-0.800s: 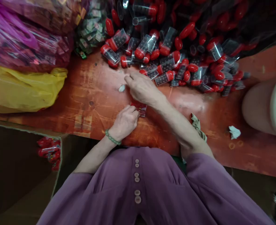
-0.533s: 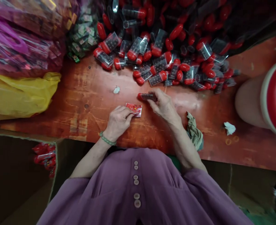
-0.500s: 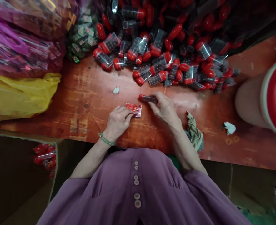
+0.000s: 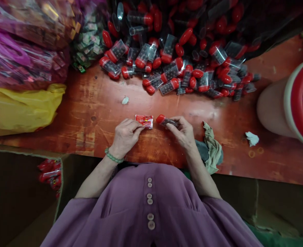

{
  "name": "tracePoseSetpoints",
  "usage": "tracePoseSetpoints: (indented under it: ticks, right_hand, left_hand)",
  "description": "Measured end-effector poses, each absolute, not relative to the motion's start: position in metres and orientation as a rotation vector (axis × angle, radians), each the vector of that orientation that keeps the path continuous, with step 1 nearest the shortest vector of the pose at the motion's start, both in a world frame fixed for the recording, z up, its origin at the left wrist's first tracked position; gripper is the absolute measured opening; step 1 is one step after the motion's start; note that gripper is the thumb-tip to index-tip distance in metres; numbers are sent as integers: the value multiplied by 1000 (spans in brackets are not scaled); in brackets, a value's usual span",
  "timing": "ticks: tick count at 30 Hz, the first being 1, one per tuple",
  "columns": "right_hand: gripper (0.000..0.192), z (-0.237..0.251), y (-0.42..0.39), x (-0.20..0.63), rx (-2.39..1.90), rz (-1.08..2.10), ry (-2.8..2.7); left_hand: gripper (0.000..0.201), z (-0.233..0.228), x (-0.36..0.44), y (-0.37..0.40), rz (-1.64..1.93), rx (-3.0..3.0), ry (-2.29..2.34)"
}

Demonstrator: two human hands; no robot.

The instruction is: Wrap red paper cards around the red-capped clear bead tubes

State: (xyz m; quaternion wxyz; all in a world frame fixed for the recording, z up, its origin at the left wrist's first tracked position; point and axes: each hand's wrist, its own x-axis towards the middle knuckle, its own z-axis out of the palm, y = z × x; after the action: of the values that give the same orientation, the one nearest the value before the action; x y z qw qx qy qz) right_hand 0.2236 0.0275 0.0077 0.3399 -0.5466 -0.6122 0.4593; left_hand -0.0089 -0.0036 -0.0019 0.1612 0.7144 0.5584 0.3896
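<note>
My left hand [image 4: 125, 136], with a green beaded bracelet at the wrist, is closed in a pinch at the lower edge of a small red printed packet [image 4: 143, 119]. The packet lies just over the tabletop, its far side showing swirls and a pale corner. Across from it my right hand [image 4: 184, 133] grips a clear container with a red cap [image 4: 161, 119]. The cap points left towards the packet, a short gap apart. Dark contents show through the container's clear wall, partly hidden by my fingers.
A heap of red-capped clear containers [image 4: 169, 73] covers the back of the red table [image 4: 97, 103]. Stuffed bags, including a yellow bag [image 4: 20, 108], stand left. At right are a crumpled cloth [image 4: 211, 151], a scrap of white paper [image 4: 252, 138] and a red-lidded bucket [image 4: 275, 106]. An open carton [image 4: 20, 192] sits below left.
My right hand has lowered the red-capped container and turned its cap more towards me. My left hand has stayed at the red packet, shifting slightly left in view.
</note>
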Motion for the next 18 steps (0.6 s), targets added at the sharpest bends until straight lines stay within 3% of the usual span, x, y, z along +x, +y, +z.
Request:
tracePoseSetpoints:
  ticks: [3, 7, 18]
  right_hand:
    - [33, 10, 20, 224, -1393, 1476, -1282]
    - [37, 13, 11, 224, -1351, 1603, -1158]
    - [30, 28, -3, 222, -1386, 1398, -1389]
  left_hand:
    - [4, 4, -9, -6, 1154, 1965, 1533]
    - [1, 10, -8, -12, 1134, 1830, 1467]
    - [11, 12, -6, -20, 1055, 1425, 1314]
